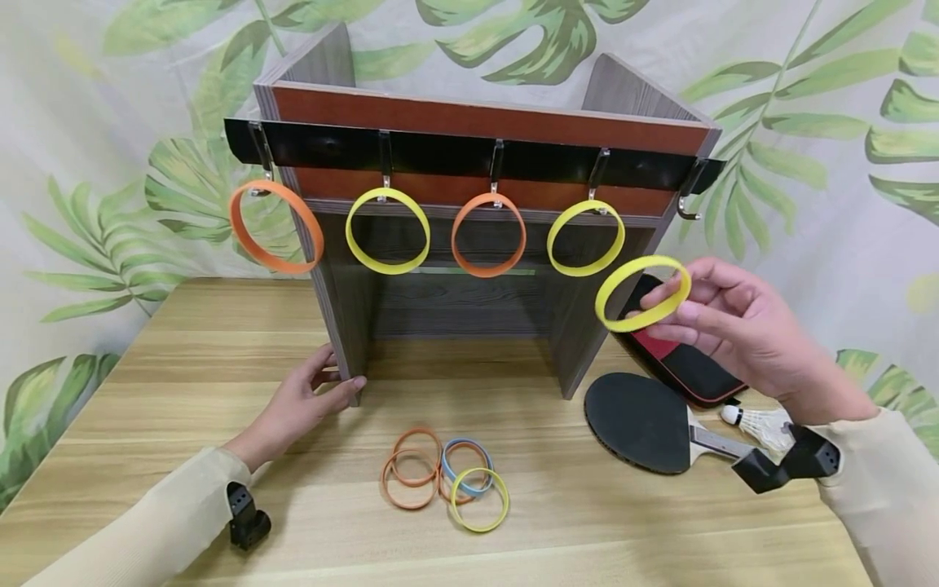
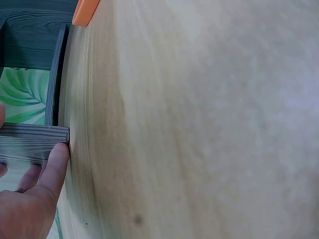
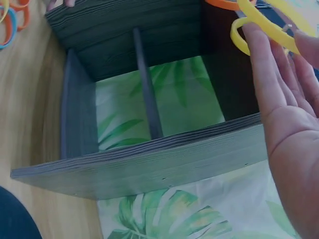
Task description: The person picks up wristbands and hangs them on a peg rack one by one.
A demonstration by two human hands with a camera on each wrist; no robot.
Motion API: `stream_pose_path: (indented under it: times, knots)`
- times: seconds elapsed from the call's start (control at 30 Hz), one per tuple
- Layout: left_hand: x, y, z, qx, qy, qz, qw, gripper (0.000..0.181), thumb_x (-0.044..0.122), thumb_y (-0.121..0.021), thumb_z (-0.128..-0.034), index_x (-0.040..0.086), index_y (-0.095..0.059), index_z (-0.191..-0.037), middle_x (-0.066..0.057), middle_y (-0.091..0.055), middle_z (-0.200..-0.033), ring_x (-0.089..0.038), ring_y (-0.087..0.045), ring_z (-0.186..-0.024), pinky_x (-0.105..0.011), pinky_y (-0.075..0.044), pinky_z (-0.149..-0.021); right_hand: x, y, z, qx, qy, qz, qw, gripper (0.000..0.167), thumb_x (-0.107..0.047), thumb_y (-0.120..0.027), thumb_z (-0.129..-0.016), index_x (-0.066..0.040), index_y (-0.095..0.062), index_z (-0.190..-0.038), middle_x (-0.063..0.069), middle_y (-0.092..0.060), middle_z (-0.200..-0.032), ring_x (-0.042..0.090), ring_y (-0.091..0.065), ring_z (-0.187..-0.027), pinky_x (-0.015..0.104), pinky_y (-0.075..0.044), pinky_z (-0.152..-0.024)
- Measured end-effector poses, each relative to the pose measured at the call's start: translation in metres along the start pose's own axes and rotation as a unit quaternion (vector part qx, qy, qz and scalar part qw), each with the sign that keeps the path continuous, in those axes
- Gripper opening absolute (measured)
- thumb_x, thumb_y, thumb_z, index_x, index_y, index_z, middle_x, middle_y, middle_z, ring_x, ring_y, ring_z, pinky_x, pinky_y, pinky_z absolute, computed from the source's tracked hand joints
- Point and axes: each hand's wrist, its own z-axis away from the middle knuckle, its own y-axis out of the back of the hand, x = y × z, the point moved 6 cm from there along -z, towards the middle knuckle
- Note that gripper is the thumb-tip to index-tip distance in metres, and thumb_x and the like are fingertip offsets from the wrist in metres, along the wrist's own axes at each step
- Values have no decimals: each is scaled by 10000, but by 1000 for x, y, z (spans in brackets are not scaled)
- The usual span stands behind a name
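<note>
Below the right end hook (image 1: 688,215) of the black rail (image 1: 440,153): yellow wristband (image 1: 660,313), pinched in grip of right hand (image 1: 756,326), free air between band and hook. Lower left: left hand (image 1: 304,397), grip clasping front edge of grey side panel (image 1: 350,318). Worktop (image 1: 587,530), centre: loose wristbands (image 1: 480,530), overlapping.

Pale wood-grain tabletop (image 1: 308,522) stretches wide, and up behind it hangs a whitish cloth (image 1: 660,49), green leaves (image 1: 572,49) everywhere!
</note>
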Motion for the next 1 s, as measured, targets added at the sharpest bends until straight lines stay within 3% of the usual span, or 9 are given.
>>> stream_pose_path:
  times: [0.17, 0.27, 0.4, 0.6, 0.83, 1.0]
  knots:
    - [-1, 0, -1, -29, -2, 4, 10000, 633, 229, -670, -1045, 128, -388, -1602, -226, -521, -1496, -59, -605, -1162, -244, -614, -862, -9, 6, -3, 239, 260, -736, 9967, 345, 198, -309, -1046, 97, -577, -1239, 253, -709, -1277, 361, -721, -1198, 415, -584, -1025]
    - [-1, 0, 0, -24, 20, -22, 10000, 631, 231, -670, -1045, 128, -390, -1601, -226, -524, -1493, -60, -604, -1161, -250, -616, -860, -14, 10, -4, 440, 371, -794, 9952, 341, 184, -294, -1055, 102, -573, -1233, 263, -708, -1271, 364, -720, -1196, 418, -588, -1022]
    - [-1, -1, 0, -22, 30, -15, 10000, 635, 230, -673, -1044, 129, -388, -1603, -227, -519, -1500, -65, -602, -1164, -252, -615, -862, -19, 17, -3, 908, 407, -507, 9937, 319, 168, -316, -1061, 99, -581, -1226, 255, -718, -1249, 355, -726, -1173, 400, -601, -1001]
    - [-1, 0, 0, -8, 39, -26, 10000, 624, 230, -674, -1043, 128, -396, -1592, -220, -520, -1486, -43, -599, -1155, -247, -611, -862, -18, 26, 1, 1642, 90, -125, 9863, 290, 149, -367, -1061, 90, -591, -1237, 231, -727, -1238, 327, -732, -1167, 372, -608, -980]
    - [-1, 1, 1, -6, 38, -2, 10000, 641, 223, -672, -1043, 130, -378, -1605, -224, -508, -1505, -31, -593, -1156, -248, -607, -871, -13, 32, -1, 1855, -182, -196, 9823, 287, 124, -387, -1069, 73, -603, -1251, 207, -746, -1219, 312, -750, -1132, 361, -607, -978]
    - [-1, 0, 0, -50, 28, -2, 10000, 633, 228, -671, -1044, 124, -386, -1600, -221, -521, -1497, -52, -602, -1163, -257, -612, -869, -7, 31, 1, 1812, -264, 30, 9831, 305, 120, -394, -1069, 68, -602, -1286, 181, -746, -1214, 290, -751, -1130, 348, -609, -971]
